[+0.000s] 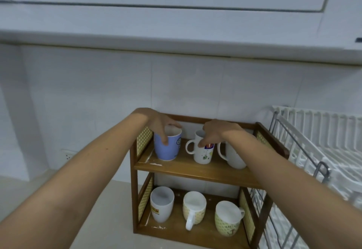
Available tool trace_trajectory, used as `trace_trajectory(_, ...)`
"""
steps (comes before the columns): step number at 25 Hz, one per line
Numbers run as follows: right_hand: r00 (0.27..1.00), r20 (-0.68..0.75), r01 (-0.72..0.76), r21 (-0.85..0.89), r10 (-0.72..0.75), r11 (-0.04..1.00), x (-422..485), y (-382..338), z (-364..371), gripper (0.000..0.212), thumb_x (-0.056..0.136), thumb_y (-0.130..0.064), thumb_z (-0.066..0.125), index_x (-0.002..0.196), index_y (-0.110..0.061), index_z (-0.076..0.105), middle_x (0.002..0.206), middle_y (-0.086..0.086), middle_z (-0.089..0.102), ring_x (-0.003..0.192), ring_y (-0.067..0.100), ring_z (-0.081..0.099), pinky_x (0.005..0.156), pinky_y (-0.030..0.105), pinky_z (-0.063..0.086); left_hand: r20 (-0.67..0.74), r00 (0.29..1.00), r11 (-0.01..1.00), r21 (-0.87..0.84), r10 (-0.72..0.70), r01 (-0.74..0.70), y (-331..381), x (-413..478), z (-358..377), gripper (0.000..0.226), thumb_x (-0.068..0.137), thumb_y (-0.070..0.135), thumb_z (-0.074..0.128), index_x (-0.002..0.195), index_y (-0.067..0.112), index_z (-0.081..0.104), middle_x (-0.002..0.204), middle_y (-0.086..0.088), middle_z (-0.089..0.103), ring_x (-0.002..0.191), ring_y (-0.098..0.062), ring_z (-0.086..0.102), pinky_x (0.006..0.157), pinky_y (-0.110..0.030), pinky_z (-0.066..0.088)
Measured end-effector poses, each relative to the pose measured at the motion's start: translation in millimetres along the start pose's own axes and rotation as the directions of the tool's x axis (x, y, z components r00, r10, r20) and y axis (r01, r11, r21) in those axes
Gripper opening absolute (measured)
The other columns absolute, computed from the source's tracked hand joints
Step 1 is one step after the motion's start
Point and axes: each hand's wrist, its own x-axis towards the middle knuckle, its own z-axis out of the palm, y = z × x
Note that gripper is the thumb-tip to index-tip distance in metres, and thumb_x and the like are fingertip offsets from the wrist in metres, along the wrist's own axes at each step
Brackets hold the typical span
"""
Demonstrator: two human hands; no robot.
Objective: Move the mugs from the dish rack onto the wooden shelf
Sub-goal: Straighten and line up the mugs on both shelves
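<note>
The two-tier wooden shelf (194,172) stands on the counter. On its top tier a blue mug (168,149) stands at the left; my left hand (158,123) grips its rim from above. A white printed mug (203,153) sits in the middle, with my right hand (215,133) closed over its rim. A plain white mug (234,155) stands at the right, partly hidden by my forearm. Three mugs fill the lower tier: a white one (162,206), a cream one (194,208) and a patterned one (228,218).
The white dish rack (321,137) with a metal frame stands right of the shelf; I see no mugs in its visible part. A tiled wall is behind, a cabinet overhangs above, and a wall socket (68,155) sits at the left.
</note>
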Motion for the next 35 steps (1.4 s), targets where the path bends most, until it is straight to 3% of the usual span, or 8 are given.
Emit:
trace_trajectory(7,0.999,-0.034,-0.003,0.043,0.005,0.999,0,0,1,0.053,0.084,-0.049,0.064,0.114,-0.006,0.059,0.095,0.003,0.06,0.086,0.02,0.058,0.071,0.029,0.044,-0.304,0.929,0.956,0.133,-0.21,0.26,18,22,14,0.095,0.064,0.086,0.045,0.127,0.016,0.055,0.125,-0.008,0.061,0.11,-0.028,0.057,0.086,-0.034,0.046)
trace_trajectory(11,0.996,-0.086,-0.012,0.082,0.019,0.997,2,-3,5,0.05,0.082,-0.049,0.067,0.105,-0.005,0.06,0.084,0.003,0.059,0.078,0.02,0.058,0.066,0.029,0.045,-0.256,0.957,0.983,0.086,-0.133,0.159,10,20,12,0.093,0.069,0.074,0.059,0.143,0.021,0.039,0.146,-0.006,0.046,0.128,-0.028,0.046,0.104,-0.042,0.041)
trace_trajectory(16,0.989,-0.133,-0.046,0.078,0.056,0.996,-1,-8,7,0.051,0.081,-0.051,0.067,0.104,-0.006,0.06,0.09,0.005,0.06,0.079,0.021,0.058,0.064,0.029,0.046,-0.333,0.937,0.988,0.066,-0.11,0.139,11,20,21,0.09,0.073,0.069,0.059,0.143,0.018,0.038,0.146,-0.007,0.045,0.129,-0.029,0.045,0.105,-0.04,0.041)
trace_trajectory(18,0.988,-0.137,-0.056,0.075,0.066,0.996,-2,-8,12,0.057,0.082,-0.056,0.064,0.105,-0.004,0.059,0.096,0.007,0.063,0.083,0.022,0.06,0.069,0.03,0.048,-0.333,0.935,0.985,0.078,-0.122,0.156,13,21,20,0.087,0.074,0.068,0.058,0.141,0.016,0.042,0.143,-0.009,0.049,0.125,-0.029,0.049,0.102,-0.039,0.043)
trace_trajectory(21,0.997,-0.051,-0.048,0.146,0.056,0.988,-12,9,1,0.09,0.081,-0.072,0.052,0.145,-0.011,0.034,0.138,0.01,0.053,0.12,0.027,0.053,0.094,0.038,0.043,-0.32,0.933,0.966,0.141,-0.162,0.216,17,20,18,0.08,0.077,0.069,0.053,0.133,0.011,0.051,0.131,-0.01,0.059,0.114,-0.028,0.056,0.092,-0.035,0.046)
trace_trajectory(23,0.997,-0.014,-0.079,0.171,0.082,0.982,-18,36,-18,0.096,0.079,-0.075,0.05,0.152,-0.026,0.013,0.156,0.004,0.031,0.138,0.029,0.035,0.107,0.043,0.032,-0.324,0.938,0.979,0.108,-0.127,0.17,25,18,19,0.075,0.083,0.066,0.048,0.136,0.013,0.047,0.133,-0.01,0.057,0.115,-0.027,0.056,0.088,-0.033,0.045)
trace_trajectory(27,0.962,0.205,-0.148,-0.16,0.18,0.976,-27,76,-22,0.093,0.076,-0.065,0.063,0.151,-0.034,0.017,0.159,0.0,0.024,0.14,0.027,0.031,0.111,0.046,0.033,-0.357,0.932,0.99,-0.091,0.065,-0.104,60,25,23,0.084,0.082,0.072,0.042,0.146,0.019,0.031,0.15,-0.007,0.04,0.132,-0.027,0.043,0.104,-0.04,0.037)
trace_trajectory(35,0.986,0.048,-0.157,-0.073,0.161,0.985,-31,79,-3,0.09,0.078,-0.063,0.062,0.151,-0.027,0.024,0.156,0.001,0.03,0.137,0.027,0.035,0.106,0.041,0.04,-0.399,0.906,0.984,-0.045,0.142,-0.175,85,49,32,0.07,0.086,0.052,0.056,0.144,0.019,0.036,0.15,-0.006,0.041,0.13,-0.027,0.045,0.104,-0.04,0.039)
